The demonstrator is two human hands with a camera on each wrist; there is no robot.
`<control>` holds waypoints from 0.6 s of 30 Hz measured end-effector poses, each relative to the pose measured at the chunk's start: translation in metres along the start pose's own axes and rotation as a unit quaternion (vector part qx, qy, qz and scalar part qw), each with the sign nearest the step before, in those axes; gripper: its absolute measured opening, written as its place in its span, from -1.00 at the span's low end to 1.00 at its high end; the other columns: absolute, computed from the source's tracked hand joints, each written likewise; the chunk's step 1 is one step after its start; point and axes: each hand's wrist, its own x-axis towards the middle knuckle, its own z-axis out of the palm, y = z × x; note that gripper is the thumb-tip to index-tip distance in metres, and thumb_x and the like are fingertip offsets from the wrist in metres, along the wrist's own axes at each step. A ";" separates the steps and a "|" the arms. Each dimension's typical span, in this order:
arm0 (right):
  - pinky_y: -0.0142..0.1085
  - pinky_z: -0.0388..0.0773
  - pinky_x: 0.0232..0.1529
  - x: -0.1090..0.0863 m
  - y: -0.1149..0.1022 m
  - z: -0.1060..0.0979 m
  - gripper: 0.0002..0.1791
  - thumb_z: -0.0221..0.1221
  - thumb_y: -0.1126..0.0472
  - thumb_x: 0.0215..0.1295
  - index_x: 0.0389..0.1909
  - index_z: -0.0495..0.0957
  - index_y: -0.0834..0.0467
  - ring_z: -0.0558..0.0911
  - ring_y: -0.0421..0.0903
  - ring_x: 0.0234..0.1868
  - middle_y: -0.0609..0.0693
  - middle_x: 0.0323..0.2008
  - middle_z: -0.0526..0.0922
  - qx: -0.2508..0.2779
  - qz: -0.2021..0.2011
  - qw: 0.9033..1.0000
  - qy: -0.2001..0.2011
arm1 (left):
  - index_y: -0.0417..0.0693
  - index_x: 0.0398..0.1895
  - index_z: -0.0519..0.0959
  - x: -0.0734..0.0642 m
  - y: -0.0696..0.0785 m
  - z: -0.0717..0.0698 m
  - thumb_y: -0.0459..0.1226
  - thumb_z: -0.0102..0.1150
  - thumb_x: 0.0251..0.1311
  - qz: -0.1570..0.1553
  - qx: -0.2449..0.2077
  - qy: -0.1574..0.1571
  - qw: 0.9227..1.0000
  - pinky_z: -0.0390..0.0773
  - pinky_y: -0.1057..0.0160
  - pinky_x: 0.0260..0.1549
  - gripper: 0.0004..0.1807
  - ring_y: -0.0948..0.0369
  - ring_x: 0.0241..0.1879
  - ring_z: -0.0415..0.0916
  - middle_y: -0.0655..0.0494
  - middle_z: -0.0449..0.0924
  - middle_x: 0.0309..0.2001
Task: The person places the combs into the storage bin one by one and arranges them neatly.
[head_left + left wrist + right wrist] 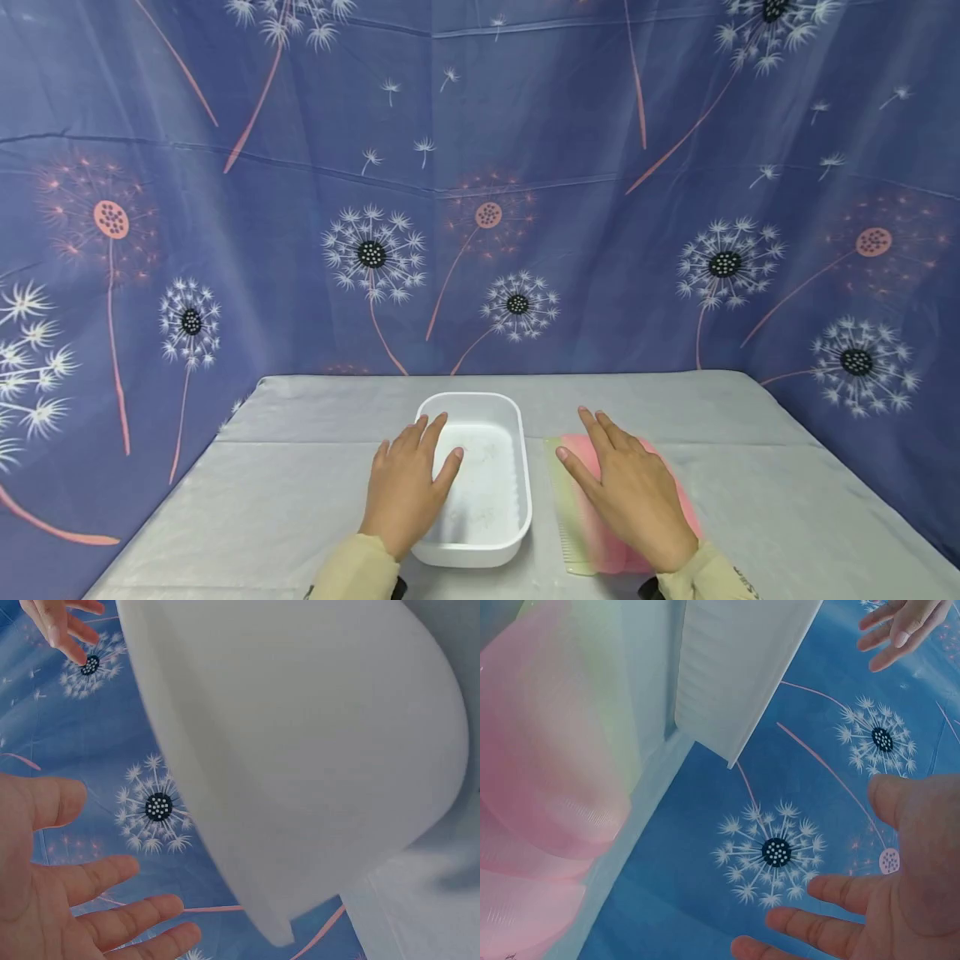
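Hands first, since they're closest to you: your left hand [408,492] hovers over the near left corner of the white tub [517,467], fingers straight and loosely spread, holding nothing. From the head view it looks like the fingertips sit over the rim, but I honestly can't tell if they touch it. Your left wrist view shows an open palm with the tub's rounded outer wall [315,750] just beside it, a bit of gap between them.

Your right hand [633,492] is flat too, fingers spread, lying over the pink and pale-green comb-like sheets [570,525] that sit on the table just right of the tub. Whether it presses on them or just floats above, can't say. In the right wrist view the pink stack [547,772] shows at the left, the tub's edge [735,667] above, your palm open.

Everything rests on a grey tablecloth [285,492], tub roughly in the middle. Behind it all hangs a blue curtain with dandelion prints [480,167].
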 end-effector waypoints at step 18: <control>0.29 0.50 0.01 -0.001 0.003 0.001 -0.24 0.04 -0.25 0.51 0.50 0.31 0.18 0.53 0.37 0.22 0.34 0.33 0.46 0.001 -0.003 1.000 0.003 | -0.18 0.32 0.52 0.000 -0.015 0.000 -0.10 0.15 0.44 -0.026 -0.042 0.029 0.998 0.44 -0.28 0.12 -0.50 -0.23 0.19 0.53 -0.28 0.56 0.21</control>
